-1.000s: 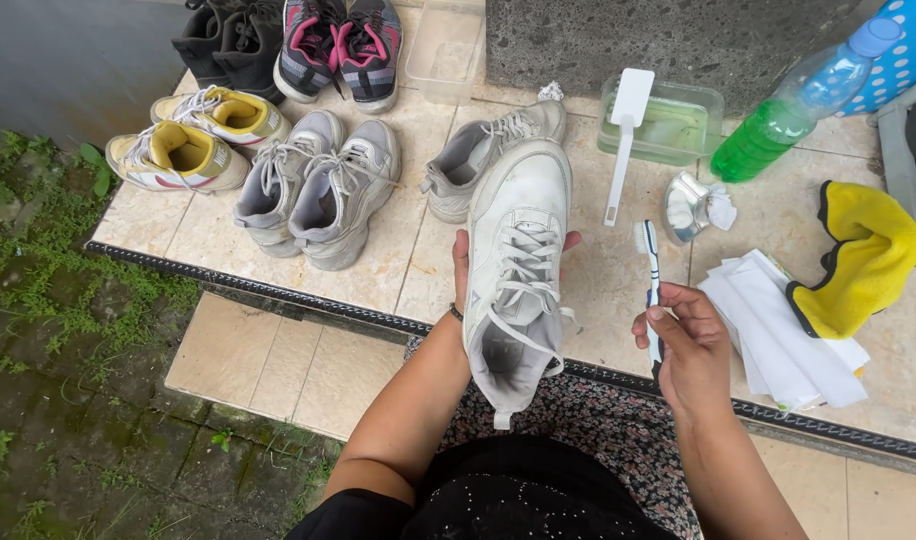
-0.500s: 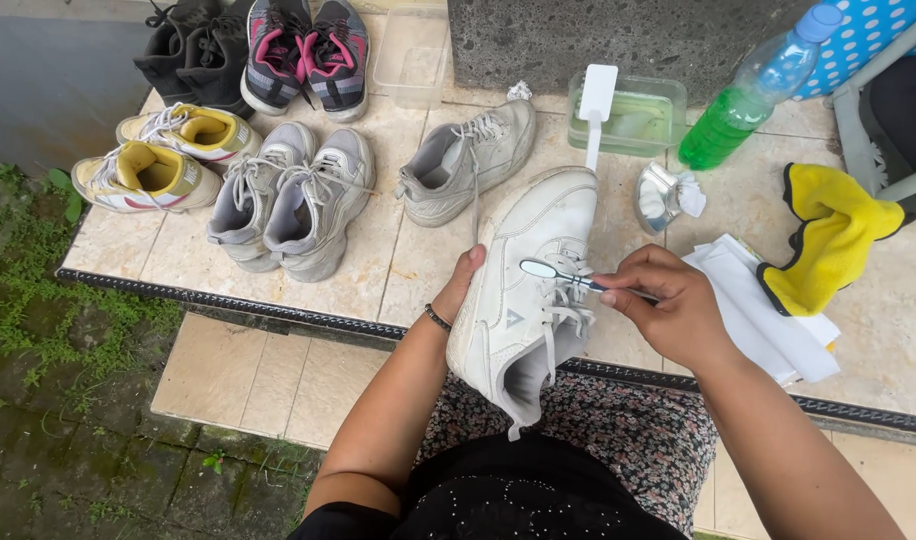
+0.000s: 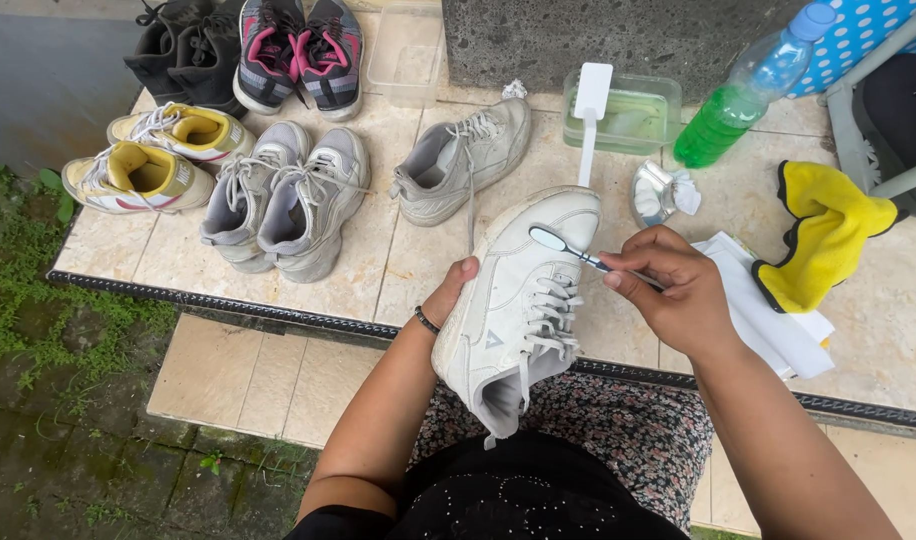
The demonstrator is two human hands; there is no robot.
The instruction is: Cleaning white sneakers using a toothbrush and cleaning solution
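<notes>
Between the two hands, a white lace-up sneaker (image 3: 523,310) is held over the lap, toe pointing away and heel nearest the body. From beneath, the left hand (image 3: 450,293) cups its side, the thumb showing against the sole edge and the fingers hidden behind the shoe. On the other side of the sneaker, the right hand (image 3: 673,290) has its fingers pressed together, pinching the handle of a toothbrush (image 3: 568,248) whose head lies on the toe cap just beyond the laces.

Past the toe stand a long-handled white brush (image 3: 589,110) in a clear tub of water (image 3: 650,118) and a green liquid bottle (image 3: 743,100). Right of the pinching hand lie folded white cloths (image 3: 778,320) and a yellow cloth (image 3: 823,240), close by. Left of the cupping hand, bare tile runs to the dark step edge (image 3: 228,310), with a grey sneaker pair (image 3: 283,195) further off.
</notes>
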